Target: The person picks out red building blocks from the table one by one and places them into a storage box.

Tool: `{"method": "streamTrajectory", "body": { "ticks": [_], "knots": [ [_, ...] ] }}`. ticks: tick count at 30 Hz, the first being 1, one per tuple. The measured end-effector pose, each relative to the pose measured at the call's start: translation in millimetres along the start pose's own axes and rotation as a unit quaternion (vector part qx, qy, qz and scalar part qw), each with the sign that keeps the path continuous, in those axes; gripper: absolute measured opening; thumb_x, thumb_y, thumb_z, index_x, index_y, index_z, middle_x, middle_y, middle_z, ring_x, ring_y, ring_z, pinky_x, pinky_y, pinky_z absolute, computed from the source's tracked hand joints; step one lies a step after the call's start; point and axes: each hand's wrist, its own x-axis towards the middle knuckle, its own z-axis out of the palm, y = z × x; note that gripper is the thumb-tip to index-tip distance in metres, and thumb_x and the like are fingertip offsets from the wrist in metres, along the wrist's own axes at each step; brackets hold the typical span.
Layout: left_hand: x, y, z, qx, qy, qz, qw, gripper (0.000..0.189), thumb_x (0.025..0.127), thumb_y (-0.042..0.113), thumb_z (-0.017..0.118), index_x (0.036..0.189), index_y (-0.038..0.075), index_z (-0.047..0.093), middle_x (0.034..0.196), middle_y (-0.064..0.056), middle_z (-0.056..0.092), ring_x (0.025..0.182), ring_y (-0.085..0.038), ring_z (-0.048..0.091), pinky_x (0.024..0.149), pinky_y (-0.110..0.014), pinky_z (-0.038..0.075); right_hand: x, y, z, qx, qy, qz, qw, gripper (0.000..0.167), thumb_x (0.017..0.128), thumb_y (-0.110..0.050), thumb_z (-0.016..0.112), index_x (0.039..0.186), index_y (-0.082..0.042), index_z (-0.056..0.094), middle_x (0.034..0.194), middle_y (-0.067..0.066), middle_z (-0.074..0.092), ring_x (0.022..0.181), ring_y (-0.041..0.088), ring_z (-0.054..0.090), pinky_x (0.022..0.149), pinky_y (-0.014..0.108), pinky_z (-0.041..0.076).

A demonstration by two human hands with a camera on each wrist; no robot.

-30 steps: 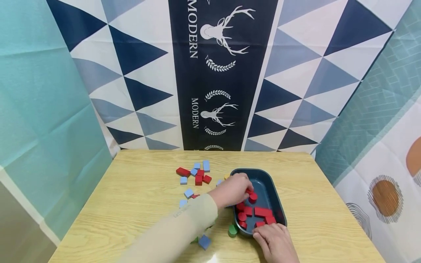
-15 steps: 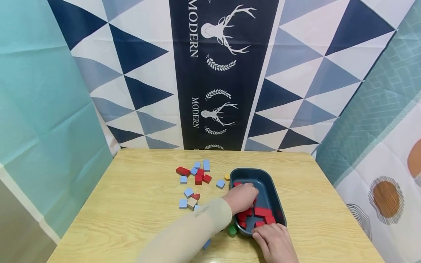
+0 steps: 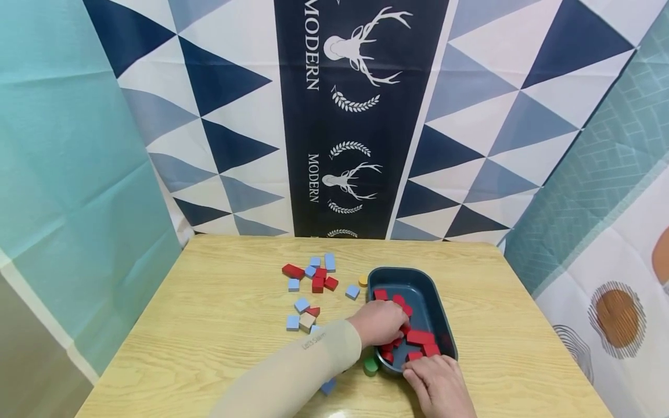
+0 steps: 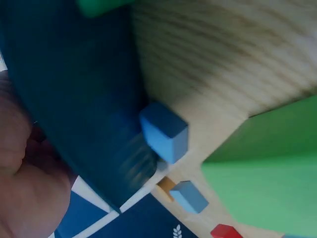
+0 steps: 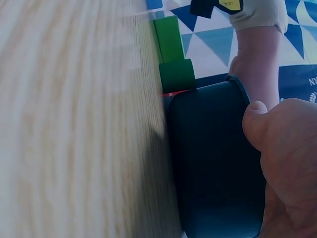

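A dark blue tray (image 3: 441, 313) with red blocks (image 3: 420, 337) inside stands on the table, right of the middle. My left hand (image 3: 378, 323) reaches over its left wall, fingers down among the red blocks. Those fingertips are hidden, so I cannot tell whether they pinch a block. At the near end, my right hand (image 3: 440, 383) grips the tray's rim. The right wrist view shows that hand's thumb (image 5: 255, 124) on the rim of the tray (image 5: 218, 163). In the left wrist view the tray's wall (image 4: 84, 99) hides most of the left hand (image 4: 34, 183).
Outside the tray's left wall lie a green cylinder (image 3: 370, 366), a light blue block (image 3: 352, 292) and a yellow piece (image 3: 363, 281). Farther left are scattered blue blocks (image 3: 292, 323), red blocks (image 3: 317, 285) and a plain wooden block (image 3: 307, 321). A patterned cloth (image 3: 350, 116) hangs behind the table.
My left hand has moved from the tray's left rim down into it, then shifted slightly nearer, uncovering red blocks beyond the fingers. My right hand stays on the near rim.
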Motion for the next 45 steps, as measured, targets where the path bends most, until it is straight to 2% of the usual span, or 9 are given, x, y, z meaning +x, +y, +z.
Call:
{"method": "streamTrajectory", "body": {
  "ticks": [5, 16, 22, 25, 28, 33, 36, 40, 45],
  "knots": [
    [-1.6, 1.9, 8.2, 0.043, 0.004, 0.007, 0.999, 0.02, 0.102, 0.04, 0.073, 0.121, 0.041, 0.08, 0.113, 0.02, 0.078, 0.102, 0.003, 0.069, 0.098, -0.02, 0.054, 0.3, -0.6, 0.2, -0.002, -0.01, 0.005, 0.9999, 0.026, 0.082, -0.018, 0.089, 0.09, -0.036, 0.073, 0.088, -0.029, 0.066, 0.084, -0.003, 0.056, 0.087, 0.038, 0.048],
    [-2.1, 1.9, 15.4, 0.049, 0.027, 0.018, 0.9983, 0.018, 0.103, 0.042, 0.071, 0.119, 0.038, 0.079, 0.115, 0.018, 0.078, 0.103, 0.002, 0.069, 0.098, -0.021, 0.053, -2.9, 0.8, 2.2, -0.005, -0.009, 0.008, 0.9999, 0.025, 0.082, -0.018, 0.089, 0.089, -0.036, 0.073, 0.088, -0.029, 0.067, 0.084, -0.003, 0.057, 0.086, 0.039, 0.048],
    [-9.4, -8.7, 21.1, -0.011, 0.106, 0.005, 0.9943, 0.032, 0.107, 0.048, 0.063, 0.129, 0.028, 0.073, 0.127, 0.011, 0.072, 0.118, -0.007, 0.065, 0.11, -0.025, 0.05, -4.8, 0.7, 4.4, -0.006, 0.008, -0.011, 0.9999, 0.025, 0.081, -0.019, 0.088, 0.09, -0.036, 0.073, 0.088, -0.028, 0.068, 0.083, -0.002, 0.059, 0.086, 0.037, 0.047],
    [-21.2, -25.4, 19.0, -0.067, 0.162, -0.031, 0.984, 0.04, 0.109, 0.047, 0.058, 0.137, 0.02, 0.066, 0.134, 0.005, 0.07, 0.126, -0.013, 0.063, 0.114, -0.03, 0.05, -3.6, -1.4, 4.7, -0.001, 0.009, -0.014, 0.9999, 0.025, 0.082, -0.019, 0.088, 0.09, -0.036, 0.073, 0.088, -0.029, 0.066, 0.083, -0.003, 0.057, 0.085, 0.036, 0.046],
    [-40.5, -53.1, 15.3, -0.1, 0.191, -0.087, 0.9727, 0.037, 0.11, 0.04, 0.058, 0.136, 0.014, 0.066, 0.133, -0.001, 0.071, 0.124, -0.02, 0.065, 0.111, -0.037, 0.054, -2.0, -4.0, 2.9, 0.008, -0.009, 0.005, 0.9999, 0.025, 0.083, -0.018, 0.088, 0.089, -0.037, 0.073, 0.087, -0.032, 0.064, 0.083, -0.005, 0.055, 0.086, 0.037, 0.047],
    [-78.9, -101.1, 20.1, -0.1, 0.131, -0.195, 0.9669, 0.024, 0.105, 0.033, 0.067, 0.116, 0.012, 0.073, 0.109, -0.003, 0.074, 0.098, -0.021, 0.069, 0.089, -0.039, 0.06, -1.1, -5.6, -3.5, 0.007, -0.039, 0.047, 0.9981, 0.025, 0.086, -0.019, 0.088, 0.088, -0.04, 0.074, 0.087, -0.036, 0.062, 0.085, -0.007, 0.055, 0.088, 0.039, 0.048],
    [-95.8, -116.0, 24.6, -0.11, 0.084, -0.222, 0.9652, 0.02, 0.102, 0.032, 0.071, 0.103, 0.012, 0.073, 0.093, -0.001, 0.067, 0.078, -0.016, 0.062, 0.073, -0.035, 0.057, -0.6, -4.1, -5.8, 0.001, -0.036, 0.046, 0.9983, 0.026, 0.085, -0.019, 0.088, 0.087, -0.04, 0.073, 0.087, -0.034, 0.063, 0.085, -0.005, 0.056, 0.088, 0.04, 0.048],
    [-104.6, -118.5, 26.6, -0.126, 0.073, -0.206, 0.9677, 0.02, 0.1, 0.028, 0.074, 0.091, 0.011, 0.072, 0.083, -0.001, 0.06, 0.068, -0.012, 0.053, 0.066, -0.031, 0.052, 1.4, -2.3, -5.5, -0.002, -0.028, 0.033, 0.9991, 0.025, 0.086, -0.019, 0.088, 0.088, -0.039, 0.073, 0.086, -0.032, 0.063, 0.084, -0.004, 0.056, 0.086, 0.041, 0.048],
    [-103.9, -110.3, 22.1, -0.123, 0.047, -0.183, 0.9742, 0.019, 0.098, 0.018, 0.075, 0.081, 0.012, 0.069, 0.074, 0.002, 0.063, 0.068, -0.011, 0.056, 0.067, -0.03, 0.054, 3.1, -4.5, -3.2, 0.003, -0.029, 0.03, 0.9991, 0.022, 0.087, -0.019, 0.087, 0.088, -0.037, 0.074, 0.086, -0.032, 0.063, 0.084, -0.004, 0.055, 0.087, 0.04, 0.049]
  ]
}}
